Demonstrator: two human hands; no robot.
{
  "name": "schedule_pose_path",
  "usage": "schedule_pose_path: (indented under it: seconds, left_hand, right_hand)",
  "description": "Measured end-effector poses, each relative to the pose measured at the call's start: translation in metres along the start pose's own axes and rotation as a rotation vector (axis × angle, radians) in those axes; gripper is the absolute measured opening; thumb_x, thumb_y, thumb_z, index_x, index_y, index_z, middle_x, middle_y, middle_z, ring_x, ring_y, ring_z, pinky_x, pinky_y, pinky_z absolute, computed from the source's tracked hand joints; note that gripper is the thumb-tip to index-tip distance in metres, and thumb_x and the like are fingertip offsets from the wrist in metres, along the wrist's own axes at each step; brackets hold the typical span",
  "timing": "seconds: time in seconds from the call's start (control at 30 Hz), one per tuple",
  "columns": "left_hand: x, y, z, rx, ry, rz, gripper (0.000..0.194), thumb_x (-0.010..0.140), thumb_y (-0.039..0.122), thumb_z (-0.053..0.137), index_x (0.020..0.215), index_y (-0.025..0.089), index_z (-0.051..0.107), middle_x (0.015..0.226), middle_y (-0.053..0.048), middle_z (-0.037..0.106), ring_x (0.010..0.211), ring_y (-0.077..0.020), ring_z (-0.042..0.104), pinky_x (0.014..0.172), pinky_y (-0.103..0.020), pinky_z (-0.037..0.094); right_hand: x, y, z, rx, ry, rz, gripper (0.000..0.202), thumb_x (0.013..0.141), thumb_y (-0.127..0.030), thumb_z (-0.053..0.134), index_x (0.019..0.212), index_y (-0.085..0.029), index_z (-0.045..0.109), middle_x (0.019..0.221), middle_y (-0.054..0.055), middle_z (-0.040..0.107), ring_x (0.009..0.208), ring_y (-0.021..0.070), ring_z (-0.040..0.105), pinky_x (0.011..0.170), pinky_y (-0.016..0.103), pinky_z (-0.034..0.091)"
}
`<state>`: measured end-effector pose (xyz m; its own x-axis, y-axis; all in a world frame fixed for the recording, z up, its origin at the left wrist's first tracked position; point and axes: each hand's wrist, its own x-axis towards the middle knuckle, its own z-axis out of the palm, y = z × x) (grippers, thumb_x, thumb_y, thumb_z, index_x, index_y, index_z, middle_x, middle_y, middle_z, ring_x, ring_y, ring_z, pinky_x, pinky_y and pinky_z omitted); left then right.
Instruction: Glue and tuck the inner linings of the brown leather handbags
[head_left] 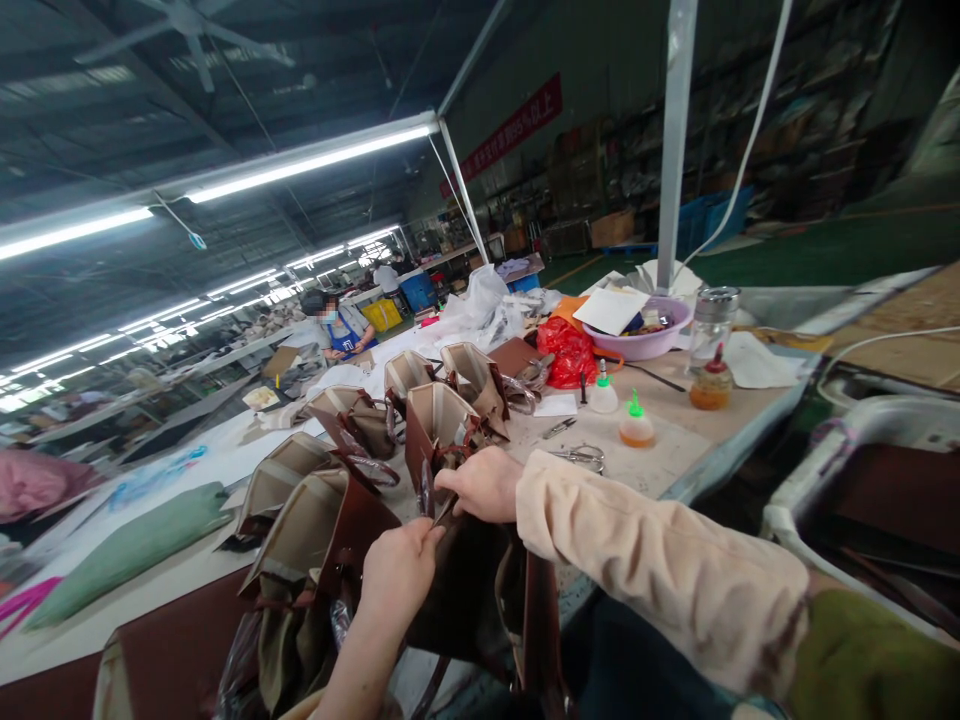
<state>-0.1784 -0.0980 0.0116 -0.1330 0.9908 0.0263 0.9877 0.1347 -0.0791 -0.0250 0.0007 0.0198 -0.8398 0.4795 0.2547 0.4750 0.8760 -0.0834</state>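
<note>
My left hand and my right hand are close together at the front of the table, both with fingers pinched. Between them is the upper edge of a dark brown handbag, which hangs below my hands; exactly which part they grip is partly hidden by my fingers. Just beyond stands an open brown handbag with a beige lining. To the left, another open handbag stands with its beige inside showing. Several more bags are grouped behind these, some with wrapped handles.
Right of the bags lie scissors and a small bottle with a green tip. Farther back are a red plastic bag, a purple basin and a glass jar. A white-rimmed bin stands at right. A co-worker sits across.
</note>
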Motion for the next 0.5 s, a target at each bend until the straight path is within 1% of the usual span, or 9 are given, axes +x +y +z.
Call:
schedule_pose_path:
  seconds: [0.1, 0.17, 0.3, 0.5]
  left_hand:
    - [0.0003, -0.0006, 0.002, -0.026, -0.012, -0.025, 0.03, 0.088, 0.034, 0.042, 0.071, 0.02, 0.063, 0.066, -0.004, 0.066, 0.065, -0.0179, 0.062, 0.054, -0.025, 0.027]
    - [0.0013, -0.0008, 0.0031, -0.04, -0.006, -0.025, 0.029, 0.087, 0.034, 0.042, 0.072, 0.021, 0.063, 0.066, -0.003, 0.066, 0.065, -0.0178, 0.062, 0.054, -0.026, 0.026]
    - [0.0025, -0.0019, 0.004, -0.049, 0.007, -0.015, 0.03, 0.087, 0.035, 0.042, 0.07, 0.021, 0.062, 0.065, -0.003, 0.066, 0.064, -0.0176, 0.061, 0.054, -0.026, 0.026]
    - [0.004, -0.0007, 0.0044, -0.04, -0.011, -0.019, 0.03, 0.087, 0.035, 0.042, 0.068, 0.021, 0.06, 0.065, -0.003, 0.065, 0.064, -0.0176, 0.061, 0.054, -0.026, 0.025]
  right_hand:
    - [0.0006, 0.0018, -0.0006, -0.025, 0.01, 0.016, 0.024, 0.083, -0.037, 0.056, 0.102, -0.023, 0.061, 0.085, 0.004, 0.07, 0.081, 0.02, 0.065, 0.062, 0.026, 0.043]
    - [0.0018, 0.002, -0.0002, -0.025, 0.01, -0.009, 0.02, 0.084, -0.036, 0.056, 0.097, -0.023, 0.064, 0.086, 0.004, 0.07, 0.081, 0.0197, 0.064, 0.061, 0.026, 0.043]
    - [0.0042, 0.0033, 0.0023, -0.023, -0.014, -0.057, 0.02, 0.086, -0.034, 0.052, 0.094, -0.024, 0.067, 0.089, 0.004, 0.07, 0.082, 0.0193, 0.064, 0.06, 0.026, 0.043]
    - [0.0082, 0.0046, 0.0085, -0.023, -0.007, -0.048, 0.018, 0.085, -0.032, 0.054, 0.09, -0.024, 0.069, 0.089, 0.002, 0.07, 0.083, 0.019, 0.063, 0.06, 0.027, 0.043]
